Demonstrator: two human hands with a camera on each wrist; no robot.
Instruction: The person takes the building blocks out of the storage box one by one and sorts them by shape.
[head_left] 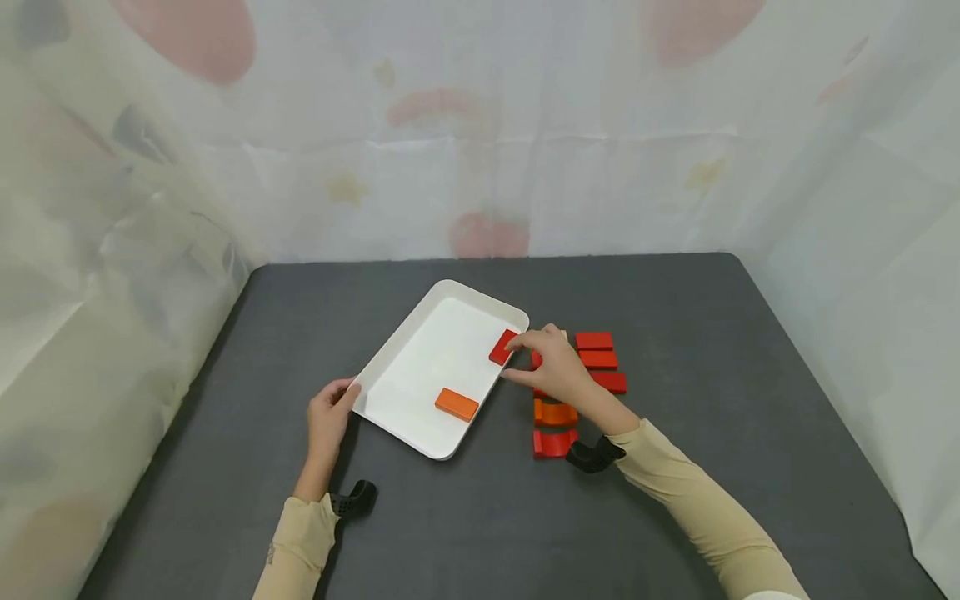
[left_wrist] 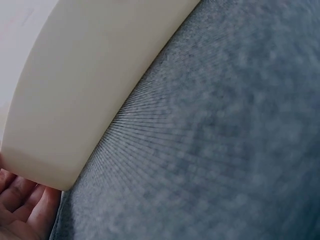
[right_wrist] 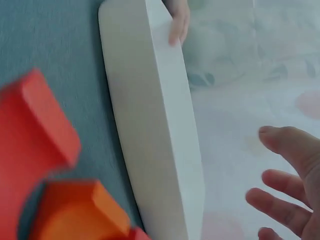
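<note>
- Right hand [head_left: 553,367] at the red block [head_left: 502,347], fingertips on it; pinched or merely touched, cannot tell.
- Block tilted over the tray [head_left: 408,333] rim, just left of the fingertips.
- Left hand [head_left: 327,417] steadying the tray's near corner, fingers relaxed; farther from the block.

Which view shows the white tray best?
Head view: the whole white tray is visible, with an orange block and a red block inside. Left wrist shows only a blurred corner; right wrist only the outer side wall.
</note>
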